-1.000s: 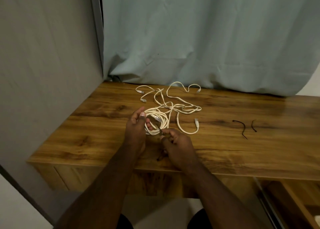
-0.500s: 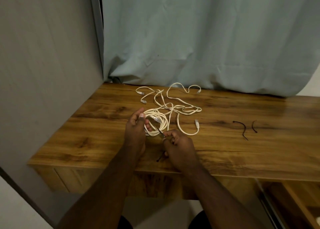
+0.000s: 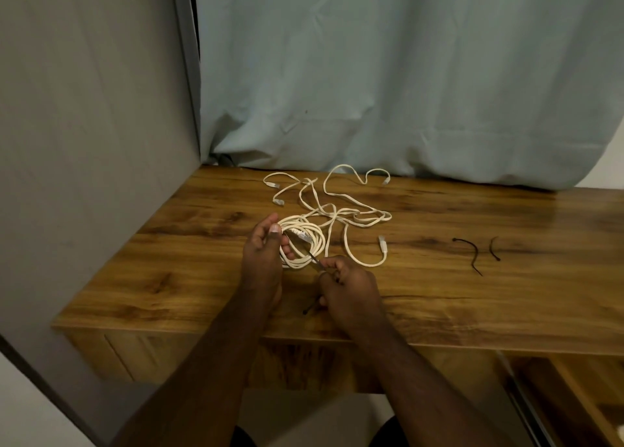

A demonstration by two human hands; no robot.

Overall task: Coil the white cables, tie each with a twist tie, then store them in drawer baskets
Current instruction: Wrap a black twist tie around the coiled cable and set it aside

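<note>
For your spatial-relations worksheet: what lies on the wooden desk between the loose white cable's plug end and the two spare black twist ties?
Head view: bare wood of the wooden desk between the white plug end and the black twist ties.

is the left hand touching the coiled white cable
Touching. The head view shows the left hand gripping the coiled cable, thumb over its left side and fingertips showing inside the loop, while the right hand holds a dark twist tie.

Middle of twist tie (image 3: pixel 315 261) hidden inside right hand (image 3: pixel 349 289), coil (image 3: pixel 304 244) partly behind left hand (image 3: pixel 263 257), drawer (image 3: pixel 574 399) cut off at right edge
</note>
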